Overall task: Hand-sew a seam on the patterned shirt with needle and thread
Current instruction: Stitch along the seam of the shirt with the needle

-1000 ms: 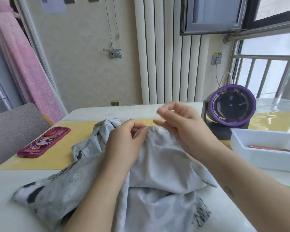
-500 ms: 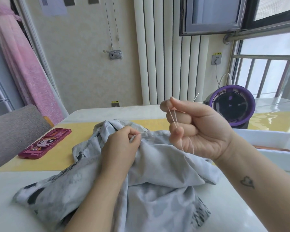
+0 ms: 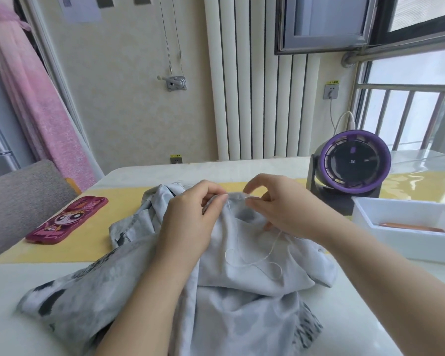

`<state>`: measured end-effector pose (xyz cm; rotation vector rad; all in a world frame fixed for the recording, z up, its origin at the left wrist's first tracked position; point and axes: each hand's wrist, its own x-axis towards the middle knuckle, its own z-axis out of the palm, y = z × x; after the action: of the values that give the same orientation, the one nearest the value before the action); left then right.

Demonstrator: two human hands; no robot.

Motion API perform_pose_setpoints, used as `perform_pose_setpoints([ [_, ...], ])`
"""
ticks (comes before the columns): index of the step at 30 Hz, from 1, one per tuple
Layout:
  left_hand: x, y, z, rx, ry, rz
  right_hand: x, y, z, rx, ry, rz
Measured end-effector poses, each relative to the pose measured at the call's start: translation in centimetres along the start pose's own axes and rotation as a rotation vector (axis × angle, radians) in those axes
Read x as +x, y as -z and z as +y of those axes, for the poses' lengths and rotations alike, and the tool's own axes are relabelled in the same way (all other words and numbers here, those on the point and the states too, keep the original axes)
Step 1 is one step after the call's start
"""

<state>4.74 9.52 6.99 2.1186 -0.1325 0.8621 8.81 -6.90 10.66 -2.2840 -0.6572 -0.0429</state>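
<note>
The grey patterned shirt [image 3: 244, 286] lies bunched on the table in front of me, inside out, with dark blotches at its left and lower right edges. My left hand [image 3: 190, 222] pinches a raised fold of the shirt at its top edge. My right hand [image 3: 283, 211] pinches the needle [image 3: 249, 198] at the same fold, just right of my left fingertips. A pale thread [image 3: 257, 260] trails from the fold and loops loosely over the cloth below my right hand.
A pink cartoon phone case [image 3: 67, 220] lies on the yellow mat [image 3: 95, 240] at the left. A purple round fan [image 3: 352, 163] stands at the back right, with a white tray [image 3: 406, 242] holding a brown stick in front of it. A grey chair [image 3: 18, 199] is far left.
My right hand, which had pulled the thread up and away to the right, has come back down to the fold. The thread has gone slack and lies looped on the shirt.
</note>
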Motion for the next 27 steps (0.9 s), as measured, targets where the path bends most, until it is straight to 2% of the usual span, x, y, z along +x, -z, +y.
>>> perform_pose_setpoints([
  [4,-0.1,-0.1,0.2,0.038,-0.052,-0.034,0.4,0.3,0.6,-0.131,0.011,0.062],
  [10,-0.2,-0.2,0.0,0.264,-0.142,0.015,0.5,1.0,0.7,-0.354,0.061,0.11],
  [15,-0.1,0.0,0.3,0.136,-0.149,-0.027,-0.2,1.2,-0.2,-0.044,0.005,-0.076],
  [18,-0.1,0.0,0.8,0.033,-0.133,-0.092,-0.1,1.0,-0.2,-0.027,0.003,-0.05],
  [22,-0.3,0.5,1.7,-0.082,-0.028,-0.111,-0.3,1.7,-0.4,0.057,0.008,-0.05],
  [27,-0.1,1.5,2.2,-0.066,-0.027,-0.109,-0.7,2.7,-0.8,0.3,0.042,-0.143],
])
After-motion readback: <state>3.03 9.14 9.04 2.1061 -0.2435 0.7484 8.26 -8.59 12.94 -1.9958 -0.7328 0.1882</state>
